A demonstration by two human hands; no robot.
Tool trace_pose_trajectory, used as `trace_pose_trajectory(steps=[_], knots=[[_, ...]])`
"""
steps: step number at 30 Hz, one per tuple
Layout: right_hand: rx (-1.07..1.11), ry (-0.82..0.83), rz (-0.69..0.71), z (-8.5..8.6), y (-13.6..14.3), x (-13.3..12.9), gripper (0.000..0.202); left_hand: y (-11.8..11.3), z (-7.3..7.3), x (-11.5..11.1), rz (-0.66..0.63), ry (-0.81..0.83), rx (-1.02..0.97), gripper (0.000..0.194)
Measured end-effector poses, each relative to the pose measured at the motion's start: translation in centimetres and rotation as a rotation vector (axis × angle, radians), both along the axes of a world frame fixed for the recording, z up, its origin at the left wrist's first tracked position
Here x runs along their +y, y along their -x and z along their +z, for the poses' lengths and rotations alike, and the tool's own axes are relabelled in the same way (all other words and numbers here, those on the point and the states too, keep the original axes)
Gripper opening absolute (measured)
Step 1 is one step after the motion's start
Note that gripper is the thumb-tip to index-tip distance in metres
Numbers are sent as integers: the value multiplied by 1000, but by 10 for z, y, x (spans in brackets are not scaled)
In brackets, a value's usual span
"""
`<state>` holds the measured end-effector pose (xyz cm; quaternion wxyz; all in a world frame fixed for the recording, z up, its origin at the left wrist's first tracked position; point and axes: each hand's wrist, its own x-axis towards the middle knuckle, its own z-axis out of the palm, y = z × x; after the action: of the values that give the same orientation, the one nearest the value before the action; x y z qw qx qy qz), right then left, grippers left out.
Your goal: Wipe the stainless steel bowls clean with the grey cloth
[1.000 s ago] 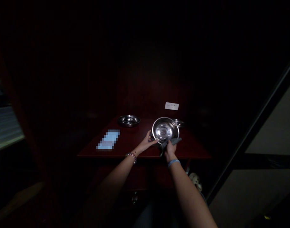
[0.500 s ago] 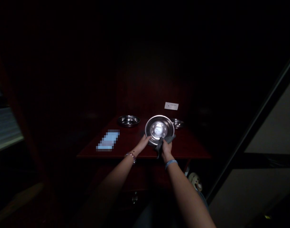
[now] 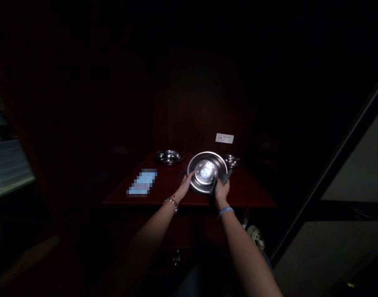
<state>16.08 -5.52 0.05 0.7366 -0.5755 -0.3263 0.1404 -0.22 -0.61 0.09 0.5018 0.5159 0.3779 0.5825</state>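
Note:
A shiny steel basin (image 3: 206, 171) is held tilted above the red-brown table, its hollow side facing me. My left hand (image 3: 185, 187) grips its lower left rim, the thumb on the inside and the other fingers hidden behind. At the lower right rim, my right hand (image 3: 221, 190) is closed on a dark grey cloth (image 3: 225, 178) pressed against the basin. Behind and to the left, a second steel basin (image 3: 169, 158) rests on the table. A third, smaller-looking steel bowl (image 3: 232, 161) lies at the back right, partly covered by the held basin.
On the left of the dark red table (image 3: 120, 197) lies a blurred-out bright rectangle (image 3: 142, 182). A white socket plate (image 3: 224, 138) is on the back wall. Below the table are a drawer knob (image 3: 176, 258) and a pale clog-like shoe (image 3: 255, 236). Surroundings are very dark.
My right hand with the cloth has moved slightly right along the basin's rim. My left hand has shifted a little up its left side, and the basin has turned slightly.

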Motion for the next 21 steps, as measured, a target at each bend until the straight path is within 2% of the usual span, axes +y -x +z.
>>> trace_pose_trajectory(steps=[4,8,16,21], knots=[[89,67,-65,2,2,-2,50,-4,8,-10,-109,-27,-50,53],[118,43,-45,3,2,-3,49,-5,16,-21,-116,-100,-47,56],[151,45,-54,-4,2,0,52,-5,16,-32,-194,-259,203,79],[175,22,-9,-12,4,6,52,-6,15,-33,-324,-294,279,73]])
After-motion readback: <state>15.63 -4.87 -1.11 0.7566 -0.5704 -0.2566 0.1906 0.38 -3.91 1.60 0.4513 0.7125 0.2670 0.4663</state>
